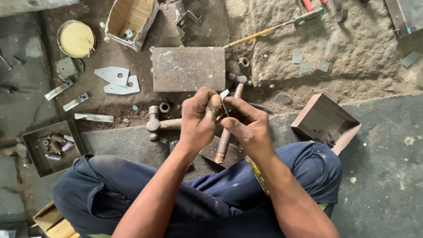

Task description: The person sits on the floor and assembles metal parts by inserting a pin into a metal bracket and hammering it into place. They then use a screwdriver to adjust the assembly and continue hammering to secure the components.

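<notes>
Small metal piece (pixel 224 94) — between both hands' fingers (pixel 229 104)

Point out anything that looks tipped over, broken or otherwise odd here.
The cardboard box at the top lies on its side, mouth open, a small metal part inside. Otherwise, nothing stands out: both hands, left hand and right hand, pinch a small metal piece.

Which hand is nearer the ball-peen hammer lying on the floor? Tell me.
Left. The left hand is just right of the ball-peen hammer, above its handle end. The right hand lies further right, beyond the left hand; both pinch a small metal piece.
</notes>
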